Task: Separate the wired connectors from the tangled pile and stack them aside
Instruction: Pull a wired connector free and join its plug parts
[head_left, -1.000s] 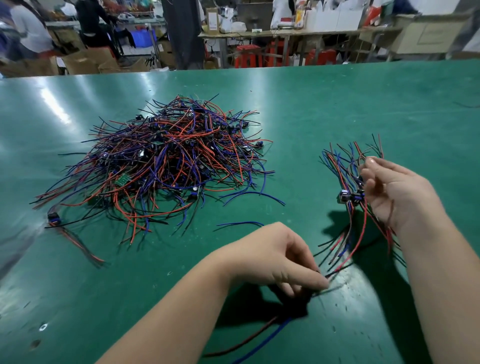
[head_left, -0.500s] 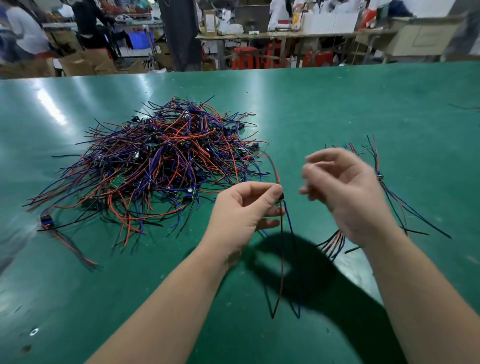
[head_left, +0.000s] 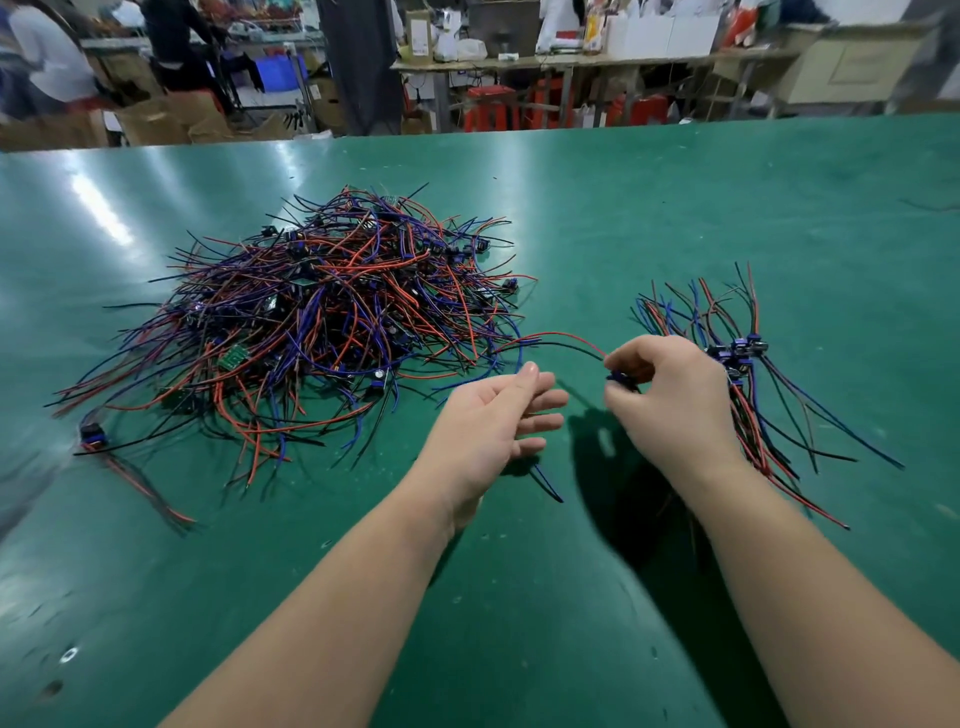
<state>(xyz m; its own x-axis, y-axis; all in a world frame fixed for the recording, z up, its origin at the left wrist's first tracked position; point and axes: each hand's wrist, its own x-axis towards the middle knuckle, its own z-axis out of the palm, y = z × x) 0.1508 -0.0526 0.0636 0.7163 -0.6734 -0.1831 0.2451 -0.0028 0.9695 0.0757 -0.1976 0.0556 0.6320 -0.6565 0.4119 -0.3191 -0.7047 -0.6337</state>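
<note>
Head view: green worktop (head_left: 675, 208) ran wide, open surface beyond and right of wires; far edge met cluttered benches (head_left: 571, 67). Left hand (head_left: 488, 426) hung loosely spread, gripping nothing plainly; contact with wire unclear. Right hand (head_left: 670, 400) pinched wired connector (head_left: 621, 378), red lead (head_left: 561, 338) arching toward tangled pile (head_left: 322, 322) at left-centre. Sorted stack (head_left: 737, 364) lay just right of right hand, partly hidden. Stray connector (head_left: 91, 434) lay off pile's left.

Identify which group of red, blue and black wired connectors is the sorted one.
The small bundle beside the right hand: its blue connectors sit clustered together, unlike the large tangled pile.
</note>
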